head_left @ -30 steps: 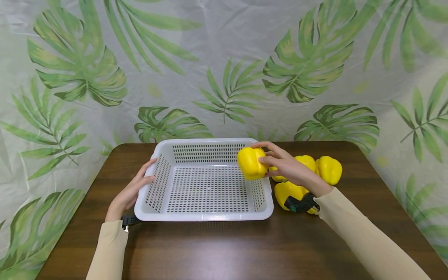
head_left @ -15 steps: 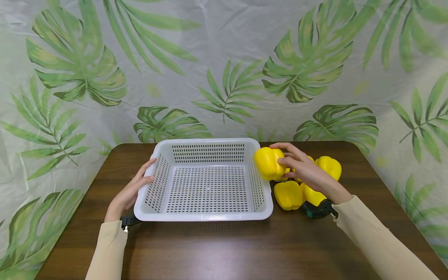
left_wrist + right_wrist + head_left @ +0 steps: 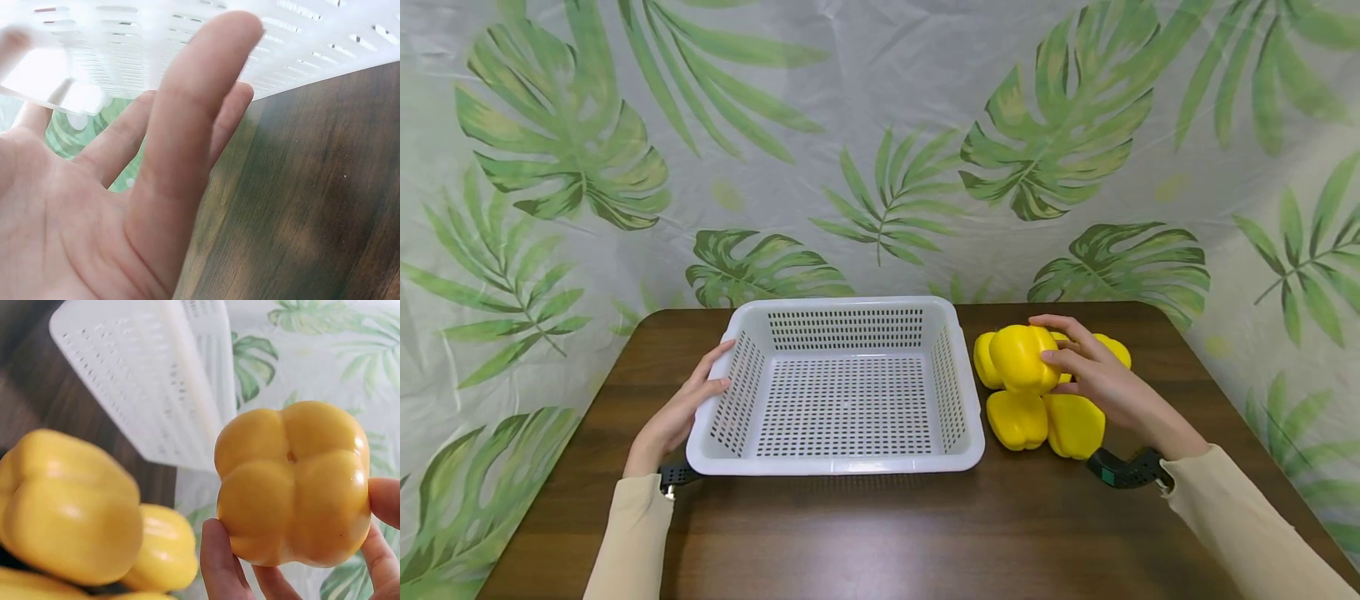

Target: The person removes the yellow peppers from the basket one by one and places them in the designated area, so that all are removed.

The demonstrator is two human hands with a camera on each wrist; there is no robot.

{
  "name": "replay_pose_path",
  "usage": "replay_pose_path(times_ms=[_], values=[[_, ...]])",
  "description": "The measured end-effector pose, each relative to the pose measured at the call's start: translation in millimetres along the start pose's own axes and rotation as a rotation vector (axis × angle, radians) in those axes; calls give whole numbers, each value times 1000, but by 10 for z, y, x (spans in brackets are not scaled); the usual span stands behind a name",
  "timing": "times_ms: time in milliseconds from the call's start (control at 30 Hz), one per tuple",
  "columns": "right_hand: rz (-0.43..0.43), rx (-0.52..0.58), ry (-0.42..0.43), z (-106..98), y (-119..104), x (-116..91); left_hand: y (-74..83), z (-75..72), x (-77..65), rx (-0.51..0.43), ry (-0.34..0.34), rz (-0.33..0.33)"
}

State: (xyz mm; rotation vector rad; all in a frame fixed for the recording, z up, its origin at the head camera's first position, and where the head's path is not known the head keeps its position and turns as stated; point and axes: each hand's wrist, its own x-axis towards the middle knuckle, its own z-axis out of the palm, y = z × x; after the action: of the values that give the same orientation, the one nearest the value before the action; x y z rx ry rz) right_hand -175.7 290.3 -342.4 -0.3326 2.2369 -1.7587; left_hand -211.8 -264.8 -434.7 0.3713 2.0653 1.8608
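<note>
A white perforated plastic basket (image 3: 835, 465) stands on the table, its inside bare. My left hand (image 3: 677, 412) holds its left rim, thumb and a finger over the edge. In the left wrist view, other fingers (image 3: 181, 125) lie against the outside of the basket wall. My right hand (image 3: 1101, 379) grips a yellow bell pepper (image 3: 1019, 357) above a cluster of others, to the right of the basket. Seen from the right wrist, this pepper (image 3: 290, 494) shows its lobed bottom, with fingers and thumb around its sides.
More yellow bell peppers (image 3: 1017, 421) lie close together beside the basket's right wall, some partly hidden by the held pepper and hand. The dark wooden table (image 3: 865, 542) reaches back to a leaf-print cloth (image 3: 880, 192).
My right hand has carried the bell pepper rightward, from over the basket's right side to over the other peppers. The left hand and basket have stayed in place.
</note>
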Motion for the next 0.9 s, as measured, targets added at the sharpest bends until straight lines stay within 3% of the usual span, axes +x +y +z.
replay_pose_path(times_ms=[567,900], values=[[-98,-11,39,-554,351,-356,10,1,-1,-13,-4,6],[-93,1,59,-805,564,-508,13,6,0,2,1,6]])
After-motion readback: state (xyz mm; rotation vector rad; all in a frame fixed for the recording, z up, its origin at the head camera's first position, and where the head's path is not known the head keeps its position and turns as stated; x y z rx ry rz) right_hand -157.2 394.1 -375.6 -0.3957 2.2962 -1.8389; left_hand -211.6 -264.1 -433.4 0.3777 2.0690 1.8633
